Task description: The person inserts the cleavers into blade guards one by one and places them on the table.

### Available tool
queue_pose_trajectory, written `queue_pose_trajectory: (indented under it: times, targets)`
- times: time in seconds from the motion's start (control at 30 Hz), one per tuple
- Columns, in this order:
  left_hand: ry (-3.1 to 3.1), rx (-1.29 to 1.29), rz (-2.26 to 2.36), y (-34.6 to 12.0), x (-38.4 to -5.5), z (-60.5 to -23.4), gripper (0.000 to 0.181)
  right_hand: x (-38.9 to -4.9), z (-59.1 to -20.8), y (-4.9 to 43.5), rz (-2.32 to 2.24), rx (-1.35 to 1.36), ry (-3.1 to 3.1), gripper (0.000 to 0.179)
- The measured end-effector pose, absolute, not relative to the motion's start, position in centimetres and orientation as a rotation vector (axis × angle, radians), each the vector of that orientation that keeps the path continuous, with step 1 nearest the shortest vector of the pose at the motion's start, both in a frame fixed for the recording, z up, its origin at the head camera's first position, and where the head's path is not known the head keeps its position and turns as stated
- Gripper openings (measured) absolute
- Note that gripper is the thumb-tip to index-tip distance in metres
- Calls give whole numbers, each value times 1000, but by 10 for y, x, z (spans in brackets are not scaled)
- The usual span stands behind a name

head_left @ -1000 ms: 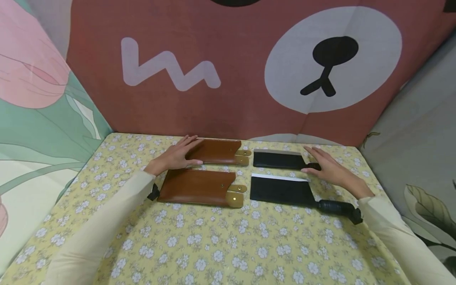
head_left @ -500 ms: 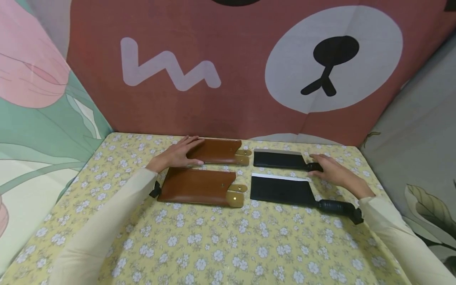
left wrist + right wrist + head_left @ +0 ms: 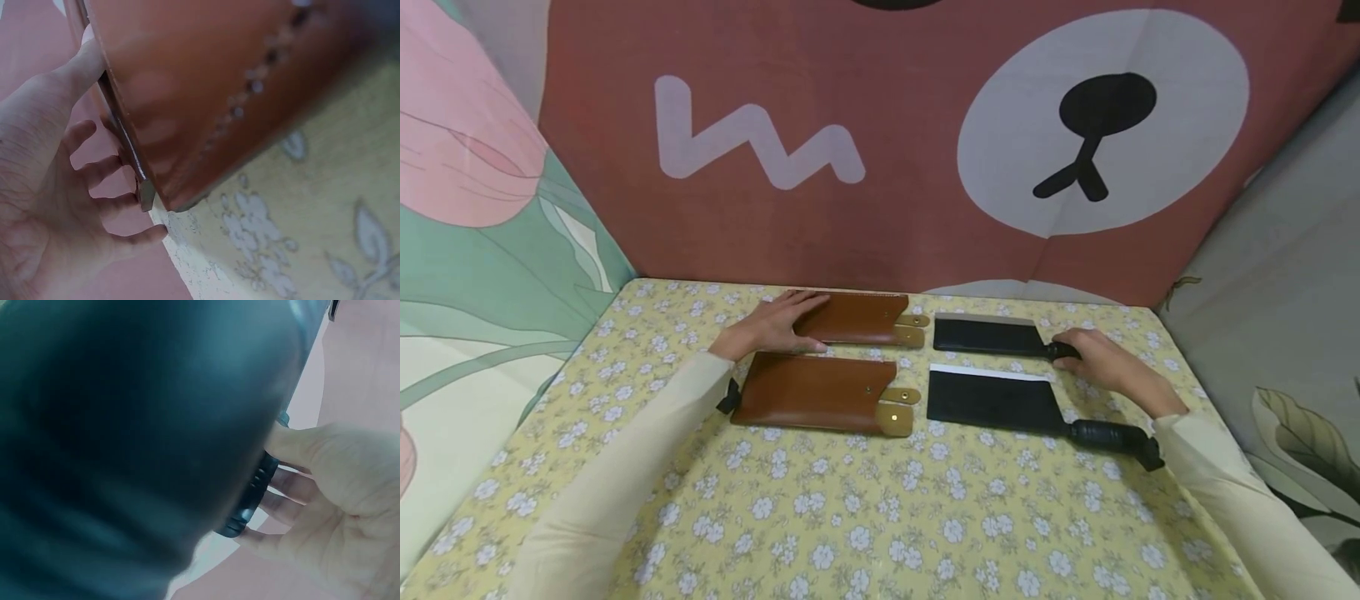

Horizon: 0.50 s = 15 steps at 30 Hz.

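Two black cleavers lie flat, one behind the other, handles to the right. My right hand (image 3: 1097, 360) grips the handle of the far cleaver (image 3: 988, 336); the right wrist view shows thumb and fingers around that handle (image 3: 253, 494). The near cleaver (image 3: 992, 400) lies free in front of it. To their left lie two brown leather sheaths with tan snap straps. On the left end of the far sheath (image 3: 857, 319) rests my left hand (image 3: 771, 323), fingers spread across it and thumb along its front edge. The near sheath (image 3: 816, 392) lies just in front of that hand.
A yellow flowered cloth (image 3: 850, 517) covers the table. Behind it stands a red-brown backdrop (image 3: 910, 225) with a bear face. Printed cloths hang at the left (image 3: 490, 275) and right (image 3: 1292, 275) sides.
My right hand's fingers have come down from above the far cleaver's handle and curled round it. The left hand stays on the far sheath, barely moved. Cleavers and sheaths lie where they were.
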<state>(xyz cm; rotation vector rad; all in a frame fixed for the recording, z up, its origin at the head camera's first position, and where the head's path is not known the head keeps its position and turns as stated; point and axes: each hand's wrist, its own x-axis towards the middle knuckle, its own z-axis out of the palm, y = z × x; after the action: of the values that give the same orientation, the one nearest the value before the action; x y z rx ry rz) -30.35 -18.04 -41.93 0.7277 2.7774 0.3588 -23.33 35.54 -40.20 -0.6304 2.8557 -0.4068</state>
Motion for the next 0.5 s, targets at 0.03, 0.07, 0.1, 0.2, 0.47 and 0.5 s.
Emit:
queue_pose_trajectory:
  times: [0.03, 0.07, 0.1, 0.2, 0.47, 0.5]
  targets:
    - [2775, 728, 357, -181, -304, -420, 102, -233, -402, 355, -401, -637, 2860, 40]
    - [2774, 731, 355, -181, -305, -420, 102, -234, -401, 355, -396, -648, 2864, 39]
    - [2772, 734, 355, -182, -306, -421, 102, -234, -401, 355, -397, -646, 2865, 39]
    - [2764, 742, 369, -183, -307, -423, 102, -234, -400, 355, -398, -637, 2860, 40]
    - [2726, 758, 369, -178, -305, -419, 96, -232, -400, 357, -388, -624, 2852, 45]
    - [2729, 765, 351, -177, -305, -418, 94, -232, -400, 358, -385, -620, 2855, 45]
